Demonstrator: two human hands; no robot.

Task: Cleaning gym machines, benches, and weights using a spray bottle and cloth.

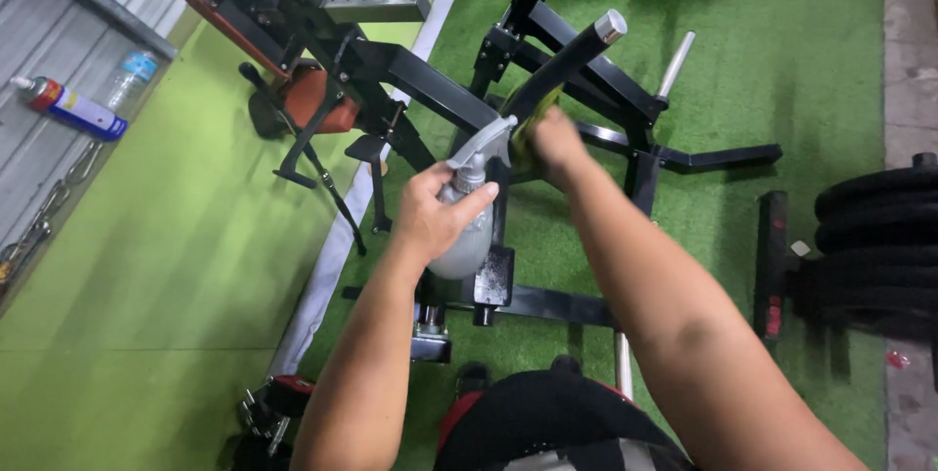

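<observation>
Gripping a translucent grey plastic spray bottle (459, 236), my left hand (435, 212) aimed its nozzle at the black padded machine bar (562, 65); my right hand (555, 144) closed fingers pressing a yellow-green cloth (528, 124) there.

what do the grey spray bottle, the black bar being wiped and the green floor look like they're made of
Grey translucent spray bottle in the left hand: likely plastic, cloudy and matte. Black round bar of the gym machine under the right hand: apparently painted metal, with a bare silvery end cap. Yellow-green cloth against it: looks like soft fabric. Green floor: seemingly artificial turf, with a fine grassy texture.
</observation>
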